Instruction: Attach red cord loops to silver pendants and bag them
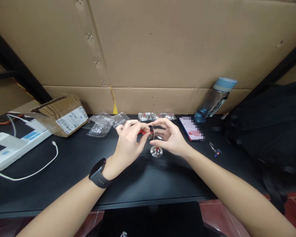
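In front of me, a small shiny metal finger cymbal is held up on edge between both hands. My left hand, with a dark watch on its wrist, pinches the red strap at the cymbal's middle. Thumb and fingers of my right hand curve round the cymbal's rim from the other side. Just below, a second finger cymbal with a red strap lies on the black table. Part of another shiny disc shows behind my right fingers.
Behind the hands lie several discs in clear wrap. Crumpled plastic bags, a cardboard box and a white power strip are leftward. To the right are a phone, a keychain, a water bottle and a black bag.
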The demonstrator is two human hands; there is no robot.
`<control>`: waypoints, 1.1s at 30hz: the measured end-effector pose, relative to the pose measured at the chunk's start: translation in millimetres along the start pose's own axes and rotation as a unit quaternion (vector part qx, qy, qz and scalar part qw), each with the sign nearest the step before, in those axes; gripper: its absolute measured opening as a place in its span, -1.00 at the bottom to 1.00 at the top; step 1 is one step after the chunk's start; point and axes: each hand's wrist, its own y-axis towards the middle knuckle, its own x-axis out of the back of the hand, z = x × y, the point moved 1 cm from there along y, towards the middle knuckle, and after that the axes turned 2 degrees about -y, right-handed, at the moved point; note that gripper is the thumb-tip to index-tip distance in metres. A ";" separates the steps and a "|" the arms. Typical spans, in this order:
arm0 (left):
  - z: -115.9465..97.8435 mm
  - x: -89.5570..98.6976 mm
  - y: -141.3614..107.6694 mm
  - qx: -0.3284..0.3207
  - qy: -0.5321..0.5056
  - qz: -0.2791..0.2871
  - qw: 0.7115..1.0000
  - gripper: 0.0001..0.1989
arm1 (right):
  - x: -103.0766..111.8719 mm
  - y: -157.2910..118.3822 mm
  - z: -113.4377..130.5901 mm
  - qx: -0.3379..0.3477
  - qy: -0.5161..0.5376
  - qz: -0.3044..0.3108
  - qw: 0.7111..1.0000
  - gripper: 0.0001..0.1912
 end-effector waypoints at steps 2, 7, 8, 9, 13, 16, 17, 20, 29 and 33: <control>0.2 -0.7 -0.2 -0.001 0.003 0.002 1.000 -0.94 | -0.3 -0.2 -0.1 -0.002 -0.014 -0.005 1.000 -0.40; 1.1 -2.3 -0.3 -0.004 -0.001 0.007 1.000 -0.88 | -1.9 -1.5 -1.2 0.000 -0.047 -0.024 0.999 -0.40; 1.4 -2.5 -0.5 -0.003 -0.003 0.008 1.000 -0.88 | -2.4 -1.9 -1.6 -0.001 -0.052 -0.027 0.998 -0.40; 1.8 -2.6 -0.7 -0.003 -0.005 0.009 1.000 -0.88 | -2.9 -2.2 -2.0 -0.002 -0.056 -0.031 0.998 -0.40; 2.6 -3.2 -1.8 -0.006 -0.006 0.010 1.000 -0.87 | -5.0 -3.6 -2.7 0.002 -0.076 -0.049 0.996 -0.40; 2.1 -4.0 -2.4 -0.002 -0.008 0.012 1.000 -0.86 | -6.8 -4.2 -2.7 0.007 -0.084 -0.062 0.995 -0.41; 1.8 -4.4 -2.6 0.001 -0.012 0.014 1.000 -0.86 | -7.3 -4.4 -2.9 0.008 -0.083 -0.064 0.994 -0.41; 1.0 -5.0 -2.9 0.011 -0.023 0.023 0.999 -0.86 | -7.7 -4.7 -4.0 0.010 -0.081 -0.068 0.994 -0.42; 9.8 -6.1 -1.1 0.044 -0.033 0.001 0.999 -0.86 | 6.8 0.2 11.5 0.086 -0.298 0.014 0.950 -0.73; 13.3 -7.9 0.9 0.068 -0.083 0.007 0.994 -0.83 | 9.1 0.9 18.3 0.145 -0.366 0.044 0.918 -0.85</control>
